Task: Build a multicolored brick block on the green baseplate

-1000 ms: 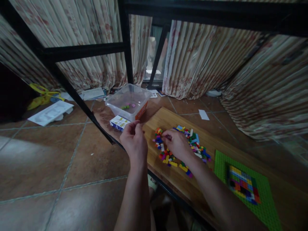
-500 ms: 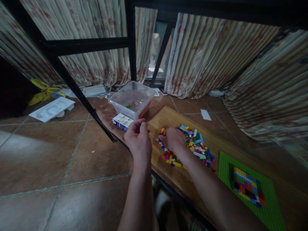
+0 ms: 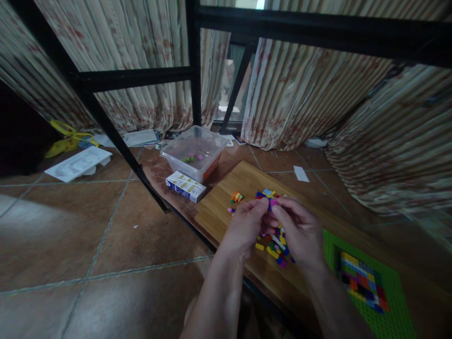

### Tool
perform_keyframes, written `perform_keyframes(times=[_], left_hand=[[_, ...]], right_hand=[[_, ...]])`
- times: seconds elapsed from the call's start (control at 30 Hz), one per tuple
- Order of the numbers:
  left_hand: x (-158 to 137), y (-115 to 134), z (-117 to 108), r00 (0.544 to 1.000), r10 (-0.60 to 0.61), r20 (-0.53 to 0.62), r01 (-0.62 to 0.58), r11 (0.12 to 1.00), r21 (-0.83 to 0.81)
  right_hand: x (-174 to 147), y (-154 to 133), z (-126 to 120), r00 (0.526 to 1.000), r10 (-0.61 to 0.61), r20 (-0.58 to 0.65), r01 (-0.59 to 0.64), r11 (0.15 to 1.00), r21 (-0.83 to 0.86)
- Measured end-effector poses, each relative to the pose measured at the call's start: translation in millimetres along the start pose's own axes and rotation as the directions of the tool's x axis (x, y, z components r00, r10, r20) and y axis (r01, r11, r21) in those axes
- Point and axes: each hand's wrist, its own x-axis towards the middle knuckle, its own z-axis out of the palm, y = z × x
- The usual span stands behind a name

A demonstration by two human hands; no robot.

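My left hand and my right hand meet above a loose pile of small coloured building bricks. Between the fingertips of my right hand is a magenta brick. The fingers of my left hand pinch against it at a dark blue brick, partly hidden by the thumbs. Both hands cover much of the pile. Left of them, a small cluster of orange and green bricks lies on the wooden board. At the right, a green baseplate carries a flat block of multicoloured bricks.
A clear plastic tub with a few bricks inside stands beyond the board, beside a white and blue box. Black metal bars cross in front of curtains. A white tray lies on the tiled floor at left.
My left hand has moved right, and my right hand has come up off the bricks near the orange cluster. They now meet over the pile. The view has tilted up slightly.
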Motion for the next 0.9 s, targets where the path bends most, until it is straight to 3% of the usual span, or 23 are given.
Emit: perform_keyframes(times=[0.1, 0.23, 0.4, 0.57, 0.7, 0.8, 0.9], left_hand=[[4, -7, 8, 1.0, -0.001, -0.02, 0.001, 1.0, -0.017], [12, -19, 13, 0.99, 0.107, -0.091, -0.093, 0.985, 0.143], [13, -28, 21, 0.985, 0.159, -0.072, -0.14, 0.965, 0.224], [10, -27, 24, 0.973, 0.226, -0.048, -0.203, 0.936, 0.287], [16, -27, 16, 0.973, 0.222, -0.069, -0.188, 0.926, 0.328], [22, -29, 6, 0.959, 0.26, -0.116, -0.167, 0.843, 0.511], [25, -31, 2, 0.929, 0.354, -0.112, -0.146, 0.626, 0.766]], right_hand=[[-5, 1, -10, 1.0, 0.022, -0.005, -0.022, 1.0, 0.003], [-2, -4, -20, 0.986, 0.169, -0.003, -0.168, 0.984, 0.062], [0, -5, -22, 0.953, 0.301, 0.028, -0.301, 0.933, 0.198], [-3, -6, -19, 0.924, 0.375, 0.068, -0.373, 0.853, 0.365], [-3, -4, -20, 0.893, 0.436, 0.111, -0.438, 0.785, 0.437], [0, 11, -29, 0.889, 0.452, 0.07, -0.451, 0.842, 0.297], [2, 33, -40, 0.927, 0.373, 0.038, -0.372, 0.927, -0.046]])
